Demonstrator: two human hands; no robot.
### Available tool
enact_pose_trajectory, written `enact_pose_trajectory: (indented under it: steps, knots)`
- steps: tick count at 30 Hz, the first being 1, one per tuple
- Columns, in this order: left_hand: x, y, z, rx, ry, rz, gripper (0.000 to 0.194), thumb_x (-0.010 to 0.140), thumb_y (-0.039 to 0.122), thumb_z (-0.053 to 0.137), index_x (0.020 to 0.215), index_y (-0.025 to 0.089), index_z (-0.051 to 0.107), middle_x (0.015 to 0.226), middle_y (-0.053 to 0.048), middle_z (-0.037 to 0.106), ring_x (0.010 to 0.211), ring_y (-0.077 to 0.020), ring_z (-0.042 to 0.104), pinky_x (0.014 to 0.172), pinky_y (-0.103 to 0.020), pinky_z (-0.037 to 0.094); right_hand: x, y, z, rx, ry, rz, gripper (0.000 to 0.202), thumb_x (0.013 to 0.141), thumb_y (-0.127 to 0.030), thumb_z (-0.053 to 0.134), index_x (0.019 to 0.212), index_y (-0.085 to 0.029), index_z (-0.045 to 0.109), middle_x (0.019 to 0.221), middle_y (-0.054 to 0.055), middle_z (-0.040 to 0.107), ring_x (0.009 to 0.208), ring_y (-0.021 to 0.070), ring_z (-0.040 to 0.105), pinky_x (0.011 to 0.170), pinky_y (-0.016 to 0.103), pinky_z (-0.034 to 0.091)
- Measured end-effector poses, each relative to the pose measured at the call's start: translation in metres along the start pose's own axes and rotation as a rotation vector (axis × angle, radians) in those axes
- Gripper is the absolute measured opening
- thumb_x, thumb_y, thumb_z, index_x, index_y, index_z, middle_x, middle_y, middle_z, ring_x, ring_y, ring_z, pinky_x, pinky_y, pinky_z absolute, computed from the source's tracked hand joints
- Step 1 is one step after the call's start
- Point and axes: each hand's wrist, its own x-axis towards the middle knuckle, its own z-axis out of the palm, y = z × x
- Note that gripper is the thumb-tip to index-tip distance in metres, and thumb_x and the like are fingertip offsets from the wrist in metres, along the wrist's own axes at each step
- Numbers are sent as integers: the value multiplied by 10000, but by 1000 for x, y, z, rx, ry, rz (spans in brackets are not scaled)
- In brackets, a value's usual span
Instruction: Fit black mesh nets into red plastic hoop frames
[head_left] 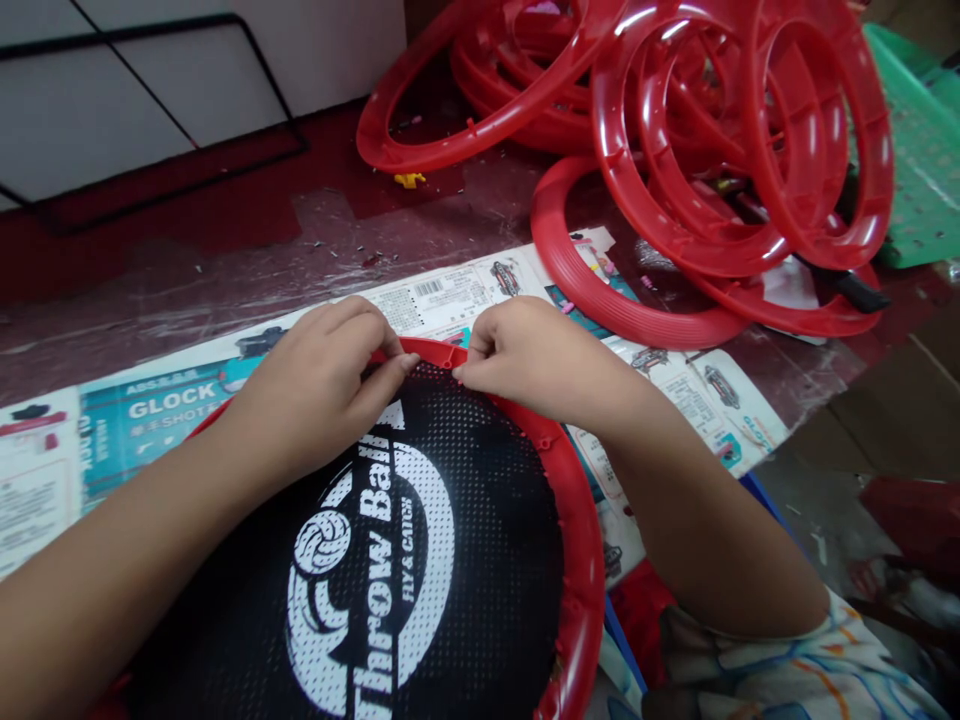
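Observation:
A black mesh disc [495, 500] printed "Throw Ball Fly & Catch" in white lies in front of me, inside a red plastic ring [581, 590] with small pegs along its inner side. My left hand [330, 370] is closed at the far edge, thumb and fingers pinching the mesh border against the rim. Just to its right, my right hand [525, 350] is also closed, its fingertips pinching the mesh edge at the ring. A short stretch of red rim shows between the two hands. The left forearm covers the disc's left part.
Several red rings [697, 150] are piled at the back right, beside a green basket [915, 150]. Printed cardboard [172, 410] lies under the work on the dark red table [330, 235]. A black wire frame [277, 90] stands at back left; a yellow piece [409, 181] lies nearby.

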Motion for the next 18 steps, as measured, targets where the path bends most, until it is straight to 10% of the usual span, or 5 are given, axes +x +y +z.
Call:
enact_pose_trajectory:
  steps: [18]
  knots:
    - [1,0,2,7,13,1,207,912,315,425,724,228,428,785,-63,520,763,-240,500,703,-394,405,6,-9,13,8,36,-128,189,817,-179,530,737,-141,696,686,31,662,618,119,527,587,238,320]
